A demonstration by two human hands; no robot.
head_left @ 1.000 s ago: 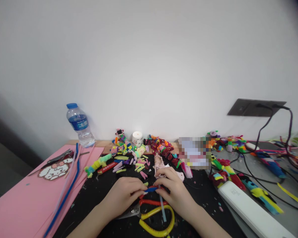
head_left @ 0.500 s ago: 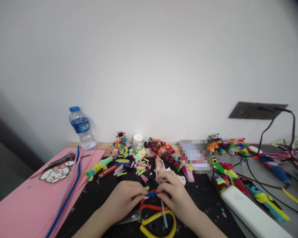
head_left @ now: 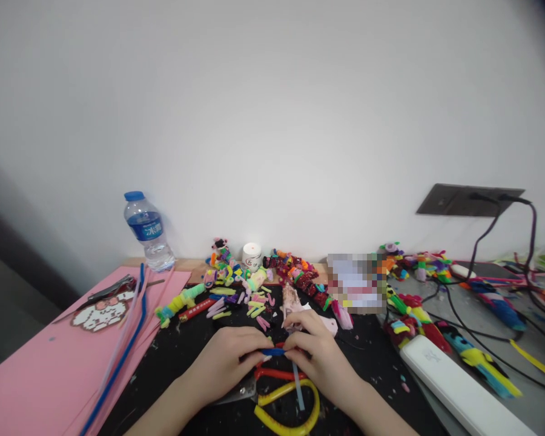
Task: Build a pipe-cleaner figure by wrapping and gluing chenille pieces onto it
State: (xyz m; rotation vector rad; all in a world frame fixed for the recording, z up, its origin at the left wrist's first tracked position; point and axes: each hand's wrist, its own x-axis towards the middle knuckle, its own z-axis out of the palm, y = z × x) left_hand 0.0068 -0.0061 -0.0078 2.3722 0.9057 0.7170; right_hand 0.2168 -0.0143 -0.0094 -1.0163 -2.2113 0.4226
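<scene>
Both hands meet over the black mat. A short blue pipe cleaner piece (head_left: 272,351) runs between my left hand (head_left: 234,360) and my right hand (head_left: 320,348), pinched at each end by thumb and fingers. Just below it lies a tool with curved red and yellow handles (head_left: 315,399), its metal part (head_left: 240,390) partly under my left hand. A translucent stick (head_left: 298,387) sticks out below my right hand. Behind that hand rests a pinkish, stained glue gun-like object (head_left: 291,300), partly covered.
Cut pipe cleaner pieces (head_left: 257,309) and finished fuzzy figures (head_left: 181,303) lie behind my hands. A water bottle (head_left: 148,233) stands at left beside pink sheets (head_left: 31,369) bearing long pipe cleaners (head_left: 118,369). At right are a white oblong device (head_left: 458,387) and black cables (head_left: 476,333).
The blue piece looks straighter and more level between my fingers. My hands have barely shifted, and the whole view has moved slightly.
</scene>
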